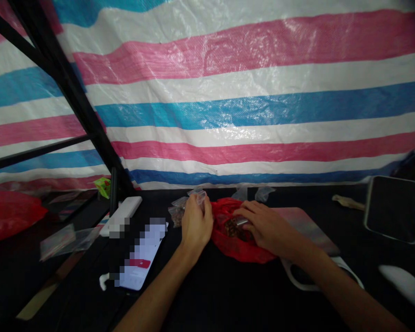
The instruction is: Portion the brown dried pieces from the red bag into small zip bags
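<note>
My left hand (196, 223) is closed on a small clear plastic bag (201, 197), its top sticking up past the fingers. Beside that hand lie small clear bags (176, 214) with brown bits inside. A red plastic bag (240, 251) sits open to the right, with brown granules (232, 228) in it. Over its mouth, my right hand (263, 226) grips a short silvery metal piece (242, 222), tilted against the granules; its far end is hidden, so I cannot tell its exact kind.
To the left lie a lit phone (141, 258), a white box-like device (124, 214) and flat clear bags (67, 242). More clear bags (263, 193) rest at the back. On the right are a flat pinkish pad (297, 221), a dark-screened device (393, 210) and a white mouse-shaped object (406, 286).
</note>
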The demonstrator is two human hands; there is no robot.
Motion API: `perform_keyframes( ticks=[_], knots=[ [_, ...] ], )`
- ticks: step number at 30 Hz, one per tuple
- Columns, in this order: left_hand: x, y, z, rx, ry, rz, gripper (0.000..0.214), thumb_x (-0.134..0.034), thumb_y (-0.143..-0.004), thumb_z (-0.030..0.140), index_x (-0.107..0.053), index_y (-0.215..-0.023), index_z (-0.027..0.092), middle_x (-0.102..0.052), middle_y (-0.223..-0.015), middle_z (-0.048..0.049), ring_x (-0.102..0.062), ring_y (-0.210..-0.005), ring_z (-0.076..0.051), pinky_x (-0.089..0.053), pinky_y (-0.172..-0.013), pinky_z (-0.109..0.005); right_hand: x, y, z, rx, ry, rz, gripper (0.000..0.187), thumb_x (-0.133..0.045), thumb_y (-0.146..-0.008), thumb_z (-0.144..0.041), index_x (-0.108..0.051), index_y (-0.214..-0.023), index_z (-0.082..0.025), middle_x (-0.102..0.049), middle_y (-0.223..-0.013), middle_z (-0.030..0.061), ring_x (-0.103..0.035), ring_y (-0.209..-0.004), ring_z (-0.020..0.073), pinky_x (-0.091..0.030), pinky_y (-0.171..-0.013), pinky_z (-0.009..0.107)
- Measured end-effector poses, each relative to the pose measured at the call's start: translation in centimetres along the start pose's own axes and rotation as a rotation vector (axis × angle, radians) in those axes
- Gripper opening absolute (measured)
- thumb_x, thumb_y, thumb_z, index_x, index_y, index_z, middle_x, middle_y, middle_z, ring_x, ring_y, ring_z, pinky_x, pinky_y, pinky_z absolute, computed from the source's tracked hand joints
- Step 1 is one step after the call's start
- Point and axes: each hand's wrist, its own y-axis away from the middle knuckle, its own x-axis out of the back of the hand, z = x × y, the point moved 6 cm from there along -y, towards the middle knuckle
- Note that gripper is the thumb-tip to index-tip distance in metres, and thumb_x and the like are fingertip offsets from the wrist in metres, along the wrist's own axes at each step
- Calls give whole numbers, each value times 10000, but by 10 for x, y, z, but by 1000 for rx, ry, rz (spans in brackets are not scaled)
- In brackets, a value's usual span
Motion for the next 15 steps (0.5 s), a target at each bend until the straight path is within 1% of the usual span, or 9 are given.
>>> perform_keyframes(
  ticks=[2, 4, 5, 7, 8, 10, 12, 14, 15],
  knots=[
    [0, 5, 3, 59, -63, -70, 238, -410, -1028, 447, -469, -1002, 218, -678, -929, -129, -714, -814, -299, -515, -724, -406, -2, 0, 2, -12, 20, -17, 375, -532, -897, -59, -679, -1197, -229, -665, -1175, 101, -616, -1110, 293, -508, -996, 506],
    [-5, 12, 7, 90, -90, -144, 245, -455, -1006, 459, -430, -1020, 215, -660, -956, -136, -713, -759, -295, -515, -695, -410, -5, 0, 6, -50, 8, -21, 405, -517, -882, -31, -680, -1203, -216, -667, -1180, 105, -625, -1102, 279, -516, -995, 488],
    [-9, 15, 9, 100, -73, -165, 264, -484, -993, 465, -412, -1035, 215, -644, -995, -139, -713, -777, -295, -522, -707, -419, -7, 0, 9, -69, -5, -18, 428, -508, -873, -19, -675, -1216, -212, -664, -1199, 107, -632, -1101, 270, -522, -994, 475],
    [-17, 20, 11, 99, 21, -176, 317, -580, -946, 434, -375, -1057, 218, -592, -1072, -130, -702, -893, -294, -542, -784, -434, -10, 0, 11, -86, -28, -7, 486, -487, -847, 9, -666, -1239, -215, -653, -1250, 106, -637, -1126, 254, -527, -1002, 447],
    [-21, 22, 11, 87, 80, -170, 361, -643, -906, 388, -360, -1058, 221, -559, -1102, -122, -681, -976, -291, -544, -848, -439, -12, 0, 12, -81, -36, -4, 526, -475, -826, 27, -661, -1253, -220, -645, -1283, 103, -633, -1150, 249, -524, -1014, 435],
    [-30, 23, 8, 62, 173, -147, 490, -749, -786, 243, -338, -1052, 226, -491, -1142, -107, -605, -1124, -288, -516, -984, -452, -14, 1, 11, -64, -49, -7, 618, -454, -773, 61, -649, -1281, -231, -633, -1331, 93, -622, -1192, 239, -512, -1035, 416],
    [-38, 23, 0, 82, 223, -137, 587, -767, -690, 114, -327, -1061, 229, -448, -1142, -92, -544, -1177, -284, -490, -1043, -463, -15, 1, 9, -46, -61, -28, 676, -445, -733, 76, -640, -1298, -239, -623, -1359, 84, -616, -1211, 234, -505, -1040, 400],
    [-44, 22, -8, 118, 263, -143, 604, -721, -679, 50, -319, -1092, 229, -437, -1120, -74, -539, -1156, -266, -506, -1024, -450, -13, 2, 7, -49, -48, -42, 667, -455, -719, 71, -647, -1281, -233, -628, -1339, 89, -621, -1193, 243, -511, -1022, 400],
    [-45, 21, -9, 101, 277, -151, 590, -691, -700, 43, -313, -1114, 228, -443, -1115, -70, -547, -1140, -256, -515, -1006, -442, -12, 2, 8, -62, -26, -43, 646, -463, -715, 66, -657, -1258, -224, -635, -1311, 96, -624, -1178, 252, -513, -1012, 408]
  ],
)
